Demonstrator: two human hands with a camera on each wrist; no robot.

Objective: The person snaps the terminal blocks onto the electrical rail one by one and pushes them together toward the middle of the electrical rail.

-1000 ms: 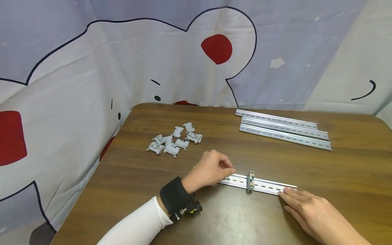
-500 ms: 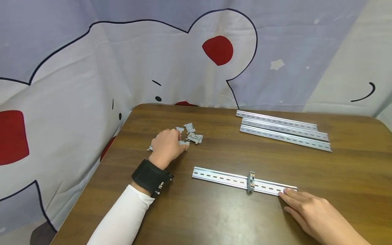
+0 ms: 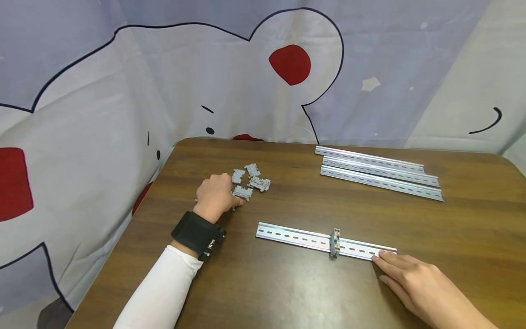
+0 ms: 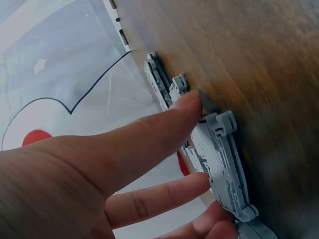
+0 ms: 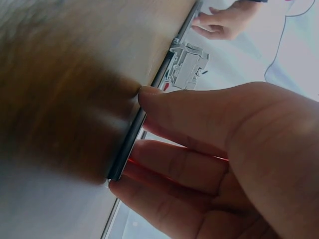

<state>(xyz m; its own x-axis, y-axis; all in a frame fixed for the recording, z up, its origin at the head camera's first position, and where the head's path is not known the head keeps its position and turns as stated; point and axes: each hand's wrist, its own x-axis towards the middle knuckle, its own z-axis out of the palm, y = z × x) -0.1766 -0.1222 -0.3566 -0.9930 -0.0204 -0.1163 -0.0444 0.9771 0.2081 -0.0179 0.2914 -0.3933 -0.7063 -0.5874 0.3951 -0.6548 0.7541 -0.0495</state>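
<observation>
In the head view my left hand reaches down into a cluster of grey terminal blocks. The left wrist view shows its thumb and fingertips against one grey terminal block, with no clear grip round it; the fingers stay spread. My right hand holds the right end of a slotted metal DIN rail, thumb at the near edge and fingertips on the rail, as the right wrist view shows. One terminal block stands upright across that rail, right of its middle.
Several more metal rails lie side by side at the back right of the wooden table. A printed curtain hangs behind the table and along its left side. Loose blocks lie close together at the back left.
My left hand has left the rail's left part and moved left and away to the loose terminal blocks, baring the rail's left end. My right hand stays at the rail's right end.
</observation>
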